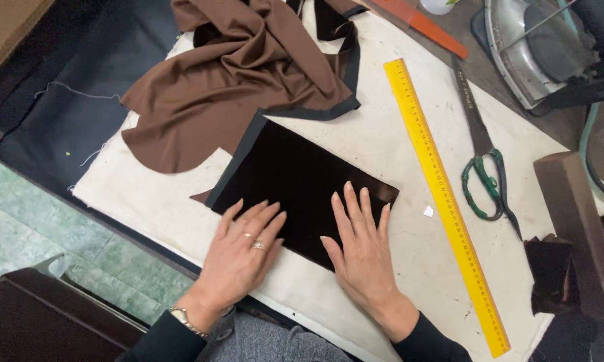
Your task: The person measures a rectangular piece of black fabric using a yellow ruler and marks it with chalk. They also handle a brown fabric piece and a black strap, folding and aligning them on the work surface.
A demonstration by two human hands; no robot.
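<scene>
Hands, left hand [241,251] and right hand [359,245], press flat, fingers spread, gripping nothing, on black fabric rectangle [295,181]; uneven pressure could wrinkle it.

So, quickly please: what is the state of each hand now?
Left hand: open, flat, fingers spread on the dark brown fabric piece, holding nothing.
Right hand: open, flat on the same piece, holding nothing.

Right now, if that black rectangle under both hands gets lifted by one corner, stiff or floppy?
Probably floppy: the black fabric piece lies dead flat on the cream cloth cover with thin edges, like cloth, not board. Likely light; the left hand and right hand press it flat with open palms. Its slight sheen hints it may slide when pushed.
</scene>
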